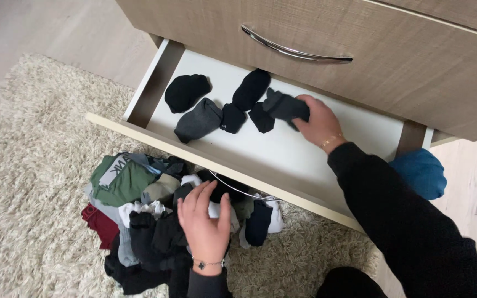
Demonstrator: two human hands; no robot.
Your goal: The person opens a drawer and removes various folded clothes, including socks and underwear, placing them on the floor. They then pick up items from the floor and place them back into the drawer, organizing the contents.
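Nearest the camera, at six o'clock, the left hand (205, 221) rests fingers spread and loosely curved on a heap of small clothes (155, 221), pressing on dark and white pieces without pinching any one of them. That heap of green, red, grey, black and white items lies on a shaggy cream rug (34, 165), just below the front edge of the open drawer (316, 149). At one o'clock the right hand (318, 121) reaches into the drawer, fingers closed around a dark grey folded sock (285, 106) held just above the white drawer floor. Beside it, toward eleven o'clock, five more rolled socks (216, 107) sit in a loose cluster. A blue bundle (422, 172) lies at three o'clock, outside the drawer. Judging from this, the held roll could come undone if let go loosely, or nudge its neighbours out of line.
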